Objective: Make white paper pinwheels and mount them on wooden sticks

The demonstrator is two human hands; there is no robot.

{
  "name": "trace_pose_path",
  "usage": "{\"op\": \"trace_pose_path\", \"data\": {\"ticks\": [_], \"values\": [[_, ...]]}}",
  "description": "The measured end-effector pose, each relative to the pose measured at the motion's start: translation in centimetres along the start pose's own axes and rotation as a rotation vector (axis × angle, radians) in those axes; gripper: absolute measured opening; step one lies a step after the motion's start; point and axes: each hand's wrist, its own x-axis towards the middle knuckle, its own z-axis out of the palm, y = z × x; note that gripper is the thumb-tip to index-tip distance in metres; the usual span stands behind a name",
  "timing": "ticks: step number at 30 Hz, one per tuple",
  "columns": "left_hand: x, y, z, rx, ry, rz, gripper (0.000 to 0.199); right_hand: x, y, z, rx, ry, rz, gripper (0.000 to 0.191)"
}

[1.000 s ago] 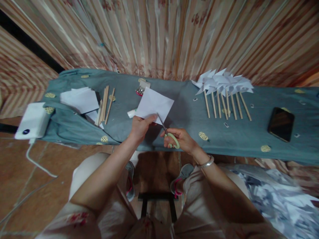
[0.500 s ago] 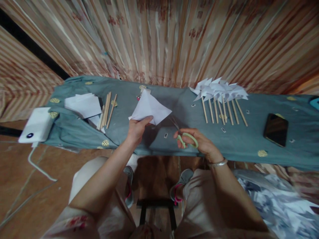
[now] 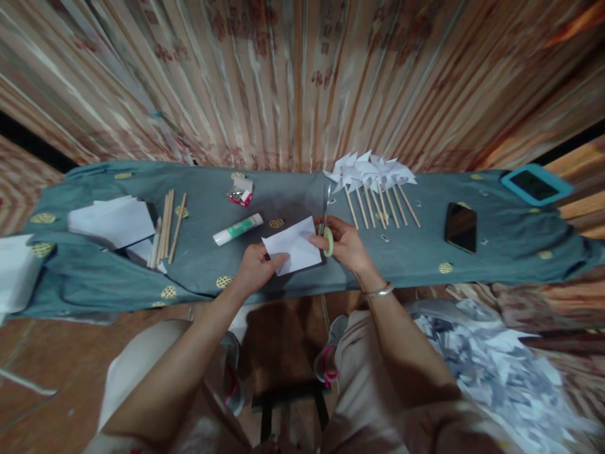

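My left hand (image 3: 259,268) pinches the lower left part of a white square of paper (image 3: 297,247), thumb on top. At the paper's right edge is my right hand (image 3: 344,243), closed around green-handled scissors (image 3: 328,239) whose blades point away from me. The thumb of that hand rests near the paper's edge. A glue stick (image 3: 237,229) lies to the left of the paper, and behind it stands a small open red-and-white box (image 3: 241,191) with shiny metal bits in it.
Paper pinwheels (image 3: 371,170) on wooden sticks lie at the back right. Beyond them are a phone (image 3: 461,227) and a blue-framed tablet (image 3: 537,184). Left are loose sticks (image 3: 166,224) and stacked paper (image 3: 111,222). A bag of paper pieces (image 3: 496,359) is at lower right.
My hands have come together at the paper, which has turned and lies flatter. The scissors have swung to point away from me. The view has shifted right, and the glue stick is uncovered.
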Motion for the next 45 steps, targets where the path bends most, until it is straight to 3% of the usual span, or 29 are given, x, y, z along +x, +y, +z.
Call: {"op": "trace_pose_path", "data": {"ticks": [3, 9, 22, 45], "values": [[0.1, 0.1, 0.2, 0.066, -0.037, 0.035, 0.027, 0.2, 0.0, 0.6, 0.060, 0.009, 0.053, 0.057], [0.9, -0.7, 0.6, 0.063, -0.079, 0.035, 0.033, 0.8, 0.1, 0.6, 0.117, 0.091, 0.012, 0.056], [1.3, 0.4, 1.9, -0.089, 0.017, -0.012, 0.025, 0.7, -0.2, -0.2, 0.162, 0.300, -0.043, 0.050], [2.3, 1.4, 1.7, -0.011, 0.091, 0.009, 0.018, 1.7, -1.1, -0.2, 0.186, 0.478, -0.140, 0.045]]}}
